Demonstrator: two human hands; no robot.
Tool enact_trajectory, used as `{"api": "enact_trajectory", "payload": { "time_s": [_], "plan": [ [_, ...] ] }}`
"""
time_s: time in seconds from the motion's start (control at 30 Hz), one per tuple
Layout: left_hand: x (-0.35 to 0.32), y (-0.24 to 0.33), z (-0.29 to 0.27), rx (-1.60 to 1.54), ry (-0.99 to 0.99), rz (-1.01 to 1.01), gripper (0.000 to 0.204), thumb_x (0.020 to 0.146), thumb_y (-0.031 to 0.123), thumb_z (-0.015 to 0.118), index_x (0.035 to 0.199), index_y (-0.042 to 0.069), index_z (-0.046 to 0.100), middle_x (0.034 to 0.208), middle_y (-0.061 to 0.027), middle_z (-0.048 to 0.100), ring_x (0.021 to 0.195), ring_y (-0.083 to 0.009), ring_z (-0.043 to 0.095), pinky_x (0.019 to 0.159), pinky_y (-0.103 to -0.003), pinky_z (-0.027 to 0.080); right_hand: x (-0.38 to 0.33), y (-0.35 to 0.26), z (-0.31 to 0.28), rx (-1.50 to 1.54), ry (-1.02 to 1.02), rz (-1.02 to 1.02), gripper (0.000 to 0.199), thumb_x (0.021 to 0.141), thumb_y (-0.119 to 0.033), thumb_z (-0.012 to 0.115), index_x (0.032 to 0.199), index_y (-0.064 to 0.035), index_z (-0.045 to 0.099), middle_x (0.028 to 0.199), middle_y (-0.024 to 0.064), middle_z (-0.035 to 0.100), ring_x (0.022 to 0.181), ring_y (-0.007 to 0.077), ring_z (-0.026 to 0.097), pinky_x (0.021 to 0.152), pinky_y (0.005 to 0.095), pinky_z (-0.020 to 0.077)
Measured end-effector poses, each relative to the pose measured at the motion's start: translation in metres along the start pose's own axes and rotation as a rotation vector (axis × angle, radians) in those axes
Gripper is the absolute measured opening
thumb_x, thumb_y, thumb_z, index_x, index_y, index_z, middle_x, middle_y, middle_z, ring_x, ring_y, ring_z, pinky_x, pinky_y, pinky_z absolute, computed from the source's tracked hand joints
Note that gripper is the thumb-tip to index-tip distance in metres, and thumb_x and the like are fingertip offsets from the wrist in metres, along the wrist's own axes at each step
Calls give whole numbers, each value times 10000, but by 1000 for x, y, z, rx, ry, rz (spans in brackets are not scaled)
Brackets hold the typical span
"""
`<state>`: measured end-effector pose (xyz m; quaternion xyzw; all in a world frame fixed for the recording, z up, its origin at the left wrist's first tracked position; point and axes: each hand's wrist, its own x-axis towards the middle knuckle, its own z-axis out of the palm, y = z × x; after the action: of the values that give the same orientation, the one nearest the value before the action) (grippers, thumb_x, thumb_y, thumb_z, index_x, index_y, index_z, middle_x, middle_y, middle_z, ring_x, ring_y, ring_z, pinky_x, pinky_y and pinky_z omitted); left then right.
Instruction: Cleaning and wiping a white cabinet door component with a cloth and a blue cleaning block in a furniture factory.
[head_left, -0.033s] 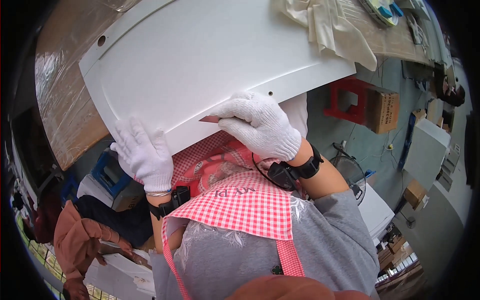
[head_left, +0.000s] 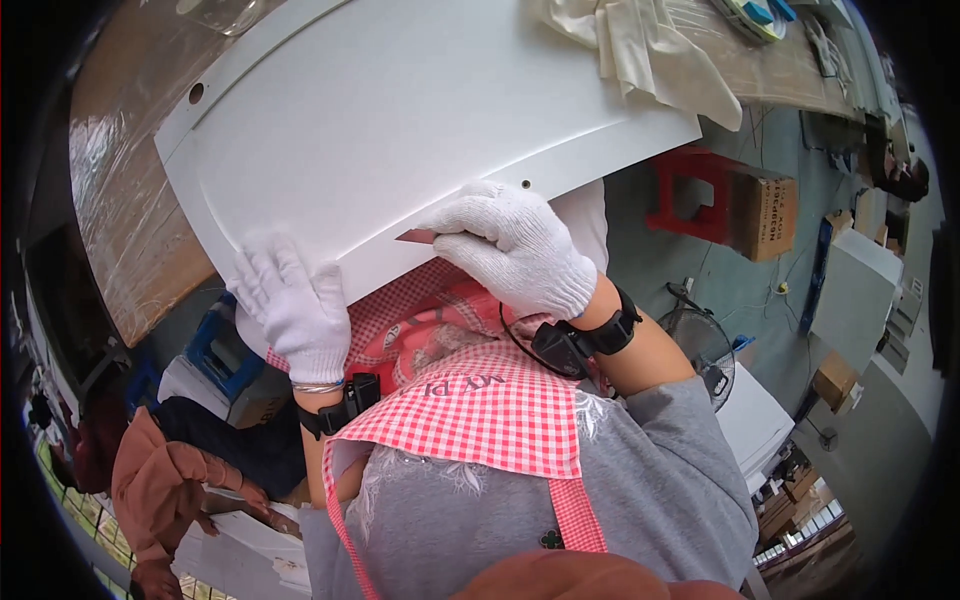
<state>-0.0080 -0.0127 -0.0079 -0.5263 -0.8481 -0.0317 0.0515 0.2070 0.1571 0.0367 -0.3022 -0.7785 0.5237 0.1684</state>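
A white panel (head_left: 400, 110) with a raised border lies before me. It has a round hole near its left corner and a small metal-rimmed hole on the near border. My left hand (head_left: 293, 310), in a white knit glove, rests flat on the near left corner, fingers spread. In my gloved right hand (head_left: 515, 245), thumb and fingers pinch a thin reddish-brown piece of sandpaper (head_left: 415, 237) at the panel's near edge. Its tip sticks out to the left; the glove covers the remainder. A cream cloth (head_left: 660, 60) lies over the panel's far right part.
The panel lies on a brown, plastic-covered table (head_left: 115, 220). To the right are a red stool (head_left: 705, 195), a carton (head_left: 770, 215) and a floor fan (head_left: 700, 350). A blue stool (head_left: 220, 350) is at left, and a person (head_left: 160, 480) bends over at lower left.
The panel and cloth appear shifted slightly left in the view. My right hand sits a little closer to the small hole on the border. Both hands keep their pose.
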Motion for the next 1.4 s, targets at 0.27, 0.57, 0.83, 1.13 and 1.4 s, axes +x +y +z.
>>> {"api": "enact_trajectory", "payload": {
  "time_s": [0.27, 0.57, 0.83, 1.13, 1.4],
  "plan": [
    [21, 89, 6, -56, -106, 382, 987, 840, 608, 715, 1556, 10, 393, 1602, -276, 366, 1536, -425, 263, 1242, -611, 148, -42, 13, -19, 115, 297, -108, 200, 861, -99, 719, 1048, -71, 783, 891, 123, 721, 829, 281, 681, 750, 361, 542],
    [34, 96, 26, 76, -16, 516, 764, 922, 455, 624, 1558, 76, 432, 1612, -235, 378, 1507, -394, 340, 1228, -567, 221, -58, 14, -22, 277, 368, -148, 191, 859, -122, 710, 1035, -87, 775, 906, 133, 705, 846, 321, 697, 770, 394, 571],
    [32, 102, 20, 119, -53, 456, 782, 909, 469, 637, 1563, 93, 429, 1614, -254, 363, 1495, -420, 346, 1226, -582, 216, -56, 19, -27, 289, 259, -136, 204, 870, -168, 696, 1048, -110, 777, 928, 126, 708, 874, 326, 701, 787, 399, 573],
    [34, 104, 15, 152, -102, 423, 802, 893, 485, 652, 1568, 113, 426, 1615, -274, 347, 1482, -448, 353, 1223, -600, 209, -58, 32, -29, 308, 301, -143, 185, 877, -193, 694, 1028, -136, 784, 916, 122, 704, 864, 323, 702, 775, 407, 570],
    [38, 109, 18, 131, -102, 366, 821, 880, 498, 665, 1573, 130, 423, 1616, -293, 332, 1470, -473, 359, 1221, -615, 204, -58, 34, -35, 279, 296, -126, 164, 875, -196, 694, 999, -148, 788, 881, 114, 690, 838, 314, 694, 757, 411, 565]
  ]
}}
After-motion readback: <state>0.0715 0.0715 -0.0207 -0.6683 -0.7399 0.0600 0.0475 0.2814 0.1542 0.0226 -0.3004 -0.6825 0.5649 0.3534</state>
